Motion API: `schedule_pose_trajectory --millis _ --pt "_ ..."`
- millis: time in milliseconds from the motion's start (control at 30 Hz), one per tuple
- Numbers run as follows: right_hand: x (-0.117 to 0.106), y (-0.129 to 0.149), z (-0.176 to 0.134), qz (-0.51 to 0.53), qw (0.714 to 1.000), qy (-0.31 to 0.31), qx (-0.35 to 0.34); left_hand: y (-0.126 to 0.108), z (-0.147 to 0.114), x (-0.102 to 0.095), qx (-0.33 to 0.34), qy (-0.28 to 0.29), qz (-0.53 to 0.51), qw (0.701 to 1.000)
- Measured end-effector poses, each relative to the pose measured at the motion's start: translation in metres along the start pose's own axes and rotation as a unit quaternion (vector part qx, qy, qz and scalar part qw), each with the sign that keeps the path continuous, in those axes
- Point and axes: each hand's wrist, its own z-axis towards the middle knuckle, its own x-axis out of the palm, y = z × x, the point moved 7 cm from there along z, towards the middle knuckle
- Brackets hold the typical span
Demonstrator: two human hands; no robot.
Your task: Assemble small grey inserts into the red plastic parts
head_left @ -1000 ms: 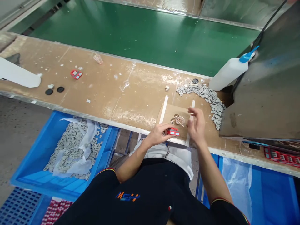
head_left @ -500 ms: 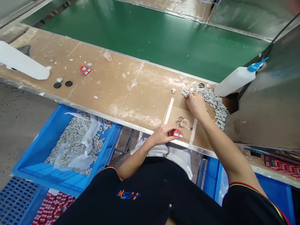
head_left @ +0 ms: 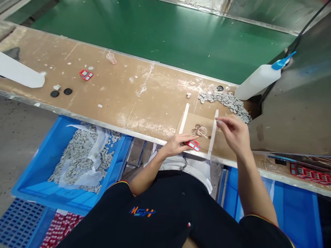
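My left hand (head_left: 176, 144) is closed around one end of a small red toy car (head_left: 193, 145) with pale and grey panels, held at the table's front edge. Thumb and fingers of my right hand (head_left: 234, 132) are pinched together above the table, to the right of the car. A small grey piece (head_left: 217, 119) shows at those fingertips, mostly covered. Beyond my right hand lies a curved heap of flat grey pieces (head_left: 230, 102). Just past the car, a small clear cup (head_left: 202, 131) with a thin stick stands on taped-down cardboard.
A white bottle with a blue nozzle (head_left: 258, 82) leans at the right, beside a metal panel. Another red car (head_left: 86, 74) lies far left near black discs (head_left: 61, 93). A blue crate (head_left: 33, 182) of grey pieces sits below left. A green belt (head_left: 155, 38) runs behind.
My right hand has left the grey heap and moved back toward me, fingers pinched. My left hand still holds the red toy car, now slightly tilted. The view has shifted slightly.
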Motion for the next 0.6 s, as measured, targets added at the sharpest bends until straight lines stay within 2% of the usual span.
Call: schedule_pose_trajectory --millis 100,200,333,600 --pt "0.008 0.023 -0.048 0.083 0.996 0.038 0.019 0.004 -0.001 0.003 -0.018 0.017 -0.034 0.999" --pt "0.031 0.023 -0.073 0.123 0.988 0.067 0.067 0.006 -0.002 0.005 -0.043 0.030 -0.070 0.996" --pt "0.050 0.015 -0.077 0.123 0.986 0.081 0.074 0.004 -0.001 0.005 -0.046 0.036 -0.053 0.997" --pt "0.052 0.026 -0.077 0.018 0.992 0.125 0.015 0.001 -0.003 0.006 -0.005 0.039 0.009 0.999"
